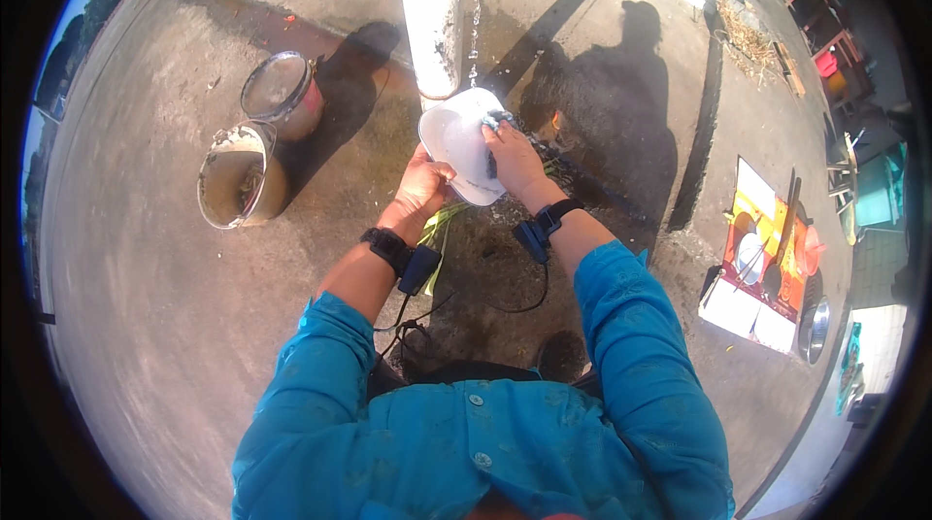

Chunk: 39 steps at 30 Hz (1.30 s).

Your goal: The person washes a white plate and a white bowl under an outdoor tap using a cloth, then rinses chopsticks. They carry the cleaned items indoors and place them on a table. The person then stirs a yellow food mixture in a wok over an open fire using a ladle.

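A white bowl with a dark rim is tilted in front of me. My left hand grips its near left edge, thumb over the rim. Pressed against the inside of the bowl, at its right side, my right hand holds a bluish-grey scrubbing pad or cloth under the fingertips. A thin stream of water falls just beyond the bowl's far edge, beside a white upright pipe. Green leaf stalks show below the bowl.
Two buckets, one fuller and one with a pale rim, stand at left on the concrete ground. At right, a printed sheet bears a bowl and long-handled utensils; a metal basin stands alongside.
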Each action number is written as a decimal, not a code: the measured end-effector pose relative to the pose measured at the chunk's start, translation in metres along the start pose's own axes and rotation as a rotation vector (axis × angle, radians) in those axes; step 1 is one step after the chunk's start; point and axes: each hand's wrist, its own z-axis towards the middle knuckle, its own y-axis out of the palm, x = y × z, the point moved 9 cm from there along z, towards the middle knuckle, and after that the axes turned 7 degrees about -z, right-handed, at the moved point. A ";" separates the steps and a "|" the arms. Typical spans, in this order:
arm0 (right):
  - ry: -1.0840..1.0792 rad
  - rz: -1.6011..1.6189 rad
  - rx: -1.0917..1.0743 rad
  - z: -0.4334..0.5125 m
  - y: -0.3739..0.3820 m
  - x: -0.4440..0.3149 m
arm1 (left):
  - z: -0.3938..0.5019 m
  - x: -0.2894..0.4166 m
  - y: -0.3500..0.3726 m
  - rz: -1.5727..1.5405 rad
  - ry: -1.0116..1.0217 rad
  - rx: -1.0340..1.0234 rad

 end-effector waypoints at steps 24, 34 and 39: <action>-0.334 0.689 0.048 -0.027 -0.020 -0.078 | -0.002 -0.010 -0.004 -0.382 -0.180 0.003; -0.332 0.079 0.252 -0.045 -0.044 0.001 | 0.009 -0.009 0.012 -0.127 -0.068 -0.058; 0.155 0.389 0.471 -0.008 -0.062 0.049 | 0.029 -0.001 0.018 -0.021 -0.062 0.010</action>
